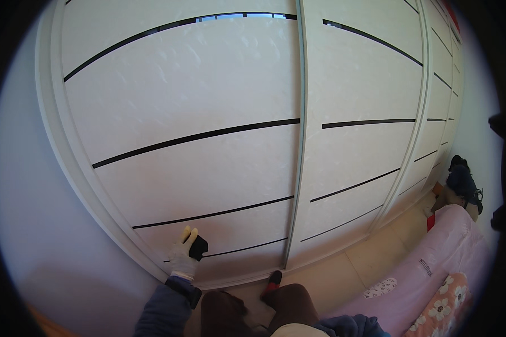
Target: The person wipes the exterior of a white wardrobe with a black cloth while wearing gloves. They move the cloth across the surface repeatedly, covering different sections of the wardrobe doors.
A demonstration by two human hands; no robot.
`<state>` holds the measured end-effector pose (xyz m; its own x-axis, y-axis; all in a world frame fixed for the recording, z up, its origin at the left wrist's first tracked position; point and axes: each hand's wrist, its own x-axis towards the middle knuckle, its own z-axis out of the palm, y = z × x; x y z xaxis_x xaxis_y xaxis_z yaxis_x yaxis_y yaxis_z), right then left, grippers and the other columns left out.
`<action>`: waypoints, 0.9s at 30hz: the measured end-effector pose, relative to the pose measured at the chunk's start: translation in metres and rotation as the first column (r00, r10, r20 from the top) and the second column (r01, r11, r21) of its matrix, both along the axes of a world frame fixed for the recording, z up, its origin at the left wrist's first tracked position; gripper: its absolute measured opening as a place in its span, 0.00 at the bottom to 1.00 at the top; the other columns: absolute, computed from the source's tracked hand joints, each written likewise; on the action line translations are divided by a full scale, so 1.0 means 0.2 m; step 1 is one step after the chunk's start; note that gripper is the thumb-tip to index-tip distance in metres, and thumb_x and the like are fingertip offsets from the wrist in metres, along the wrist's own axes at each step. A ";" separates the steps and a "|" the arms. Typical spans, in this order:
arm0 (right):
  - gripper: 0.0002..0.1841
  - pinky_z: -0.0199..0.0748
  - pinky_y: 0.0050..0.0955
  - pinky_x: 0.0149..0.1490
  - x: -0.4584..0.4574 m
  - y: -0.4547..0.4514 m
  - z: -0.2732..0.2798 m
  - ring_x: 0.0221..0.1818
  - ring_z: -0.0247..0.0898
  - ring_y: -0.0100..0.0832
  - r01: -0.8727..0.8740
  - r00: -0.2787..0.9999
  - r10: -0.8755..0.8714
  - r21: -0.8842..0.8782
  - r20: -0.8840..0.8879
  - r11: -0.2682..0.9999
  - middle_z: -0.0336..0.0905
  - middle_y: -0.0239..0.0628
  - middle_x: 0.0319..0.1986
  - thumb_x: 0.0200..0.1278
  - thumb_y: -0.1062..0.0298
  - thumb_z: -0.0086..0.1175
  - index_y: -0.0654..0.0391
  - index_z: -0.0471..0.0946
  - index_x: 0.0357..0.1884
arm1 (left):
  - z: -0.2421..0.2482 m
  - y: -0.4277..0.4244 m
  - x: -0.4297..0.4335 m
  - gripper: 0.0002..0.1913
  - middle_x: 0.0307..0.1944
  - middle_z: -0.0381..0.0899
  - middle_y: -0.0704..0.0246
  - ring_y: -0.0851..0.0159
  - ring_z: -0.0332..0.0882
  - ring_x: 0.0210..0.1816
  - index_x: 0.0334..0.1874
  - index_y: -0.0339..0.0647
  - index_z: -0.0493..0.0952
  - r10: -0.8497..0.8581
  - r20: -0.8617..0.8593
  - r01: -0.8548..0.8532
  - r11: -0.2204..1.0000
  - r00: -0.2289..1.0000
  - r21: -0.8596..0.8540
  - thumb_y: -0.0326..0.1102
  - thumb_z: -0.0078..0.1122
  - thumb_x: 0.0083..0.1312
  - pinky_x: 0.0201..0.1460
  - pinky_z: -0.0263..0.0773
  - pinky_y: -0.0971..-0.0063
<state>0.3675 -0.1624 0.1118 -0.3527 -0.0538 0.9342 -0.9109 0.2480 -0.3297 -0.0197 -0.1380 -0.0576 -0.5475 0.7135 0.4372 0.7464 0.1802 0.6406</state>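
Note:
My left hand [182, 256] wears a whitish glove with yellowish fingertips. It is raised before the lower left part of a white sliding wardrobe door [211, 168] with dark horizontal strips. A small black object [199, 247], whose kind I cannot tell, is held in that hand. Whether glove or object touches the door is not clear. A dark band [184, 290] circles the left wrist over a blue sleeve. My right hand is out of view; only a dark blue sleeve [350, 326] shows at the bottom. A second white door panel [362, 92] stands to the right.
A bed with a pink sheet [405, 261] and an orange floral pillow [442, 303] lies at the right. Beyond it sits a dark heap [464, 185], perhaps clothing or a bag. Tiled floor [333, 269] runs between bed and wardrobe. A pale wall [29, 202] borders the left.

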 end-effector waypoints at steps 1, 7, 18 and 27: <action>0.19 0.77 0.39 0.36 0.01 0.01 0.01 0.32 0.81 0.45 0.008 1.000 -0.008 -0.005 -0.005 1.000 0.85 0.42 0.35 0.69 0.51 0.55 0.60 0.84 0.39 | 0.00 0.00 0.00 0.33 0.64 0.77 0.59 0.49 0.79 0.57 0.66 0.56 0.78 -0.007 -0.065 0.011 0.998 0.998 0.056 0.28 0.70 0.53 0.62 0.73 0.61; 0.19 0.77 0.37 0.30 0.01 0.07 0.09 0.26 0.80 0.43 0.001 1.000 -0.003 0.040 0.031 0.999 0.85 0.48 0.33 0.69 0.55 0.57 0.65 0.84 0.41 | 0.08 0.02 0.09 0.34 0.65 0.76 0.59 0.49 0.78 0.58 0.66 0.54 0.78 -0.027 0.048 0.022 0.995 0.998 0.097 0.27 0.71 0.52 0.62 0.73 0.62; 0.17 0.80 0.24 0.42 0.44 0.33 -0.56 0.34 0.84 0.33 0.823 0.480 0.029 -0.461 0.877 0.331 0.87 0.48 0.38 0.75 0.67 0.50 0.71 0.80 0.52 | 0.62 0.07 0.27 0.16 0.18 0.55 0.76 0.74 0.50 0.19 0.25 0.43 0.69 -0.602 0.585 0.064 0.724 0.544 0.686 0.34 0.53 0.76 0.25 0.51 0.76; 0.25 0.70 0.29 0.20 1.32 0.46 -1.43 0.16 0.75 0.36 0.947 0.149 0.205 -0.079 0.967 -0.311 0.82 0.42 0.22 0.74 0.49 0.43 0.62 0.83 0.39 | 1.24 0.23 0.02 0.34 0.62 0.76 0.52 0.47 0.79 0.55 0.65 0.42 0.77 0.184 -0.509 0.154 0.820 0.841 0.551 0.18 0.62 0.51 0.58 0.75 0.62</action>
<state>0.6311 -0.0703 -0.1744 0.1629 0.8111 -0.5617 0.0055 -0.5701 -0.8216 -0.0151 -0.0910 0.1912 -0.1236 0.2473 0.9610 0.9878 -0.0615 0.1428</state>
